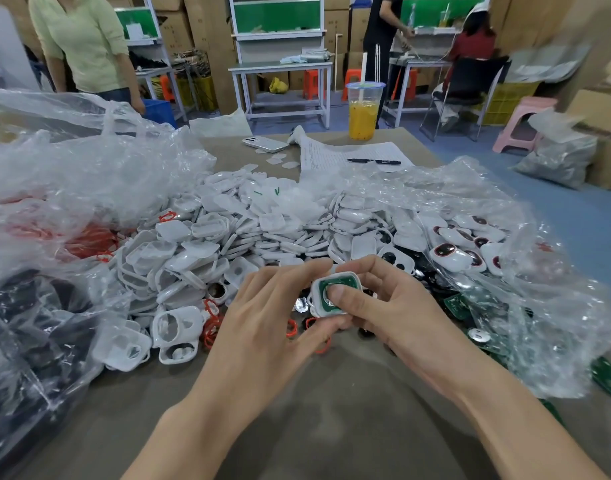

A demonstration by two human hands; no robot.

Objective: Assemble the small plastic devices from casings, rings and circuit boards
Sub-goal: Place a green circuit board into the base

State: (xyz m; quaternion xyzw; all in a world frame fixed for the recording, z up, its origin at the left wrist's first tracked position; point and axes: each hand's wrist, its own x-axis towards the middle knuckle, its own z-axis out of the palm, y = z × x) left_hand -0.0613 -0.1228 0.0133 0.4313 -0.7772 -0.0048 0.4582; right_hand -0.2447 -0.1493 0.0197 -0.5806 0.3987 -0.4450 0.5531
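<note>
Both hands hold one white casing [317, 305] with a green circuit board [344, 281] seated in it, just above the table's middle. My right hand [387, 306] grips the casing and its thumb presses on the board's round metal centre. My left hand [262, 313] steadies the casing from the left, index finger along its top edge and thumb beneath it. A big heap of white casings [235, 230] lies behind the hands. Red rings [210, 327] are scattered at the left. Loose green boards [456, 304] lie at the right under plastic.
Clear plastic bags [72, 174] flank the heap on both sides; a black-filled bag [30, 323] sits at the left. Finished devices with dark red lenses [446, 252] lie at the right. A phone [264, 143], a paper with a pen [373, 161] and an orange drink cup [363, 112] stand at the far edge.
</note>
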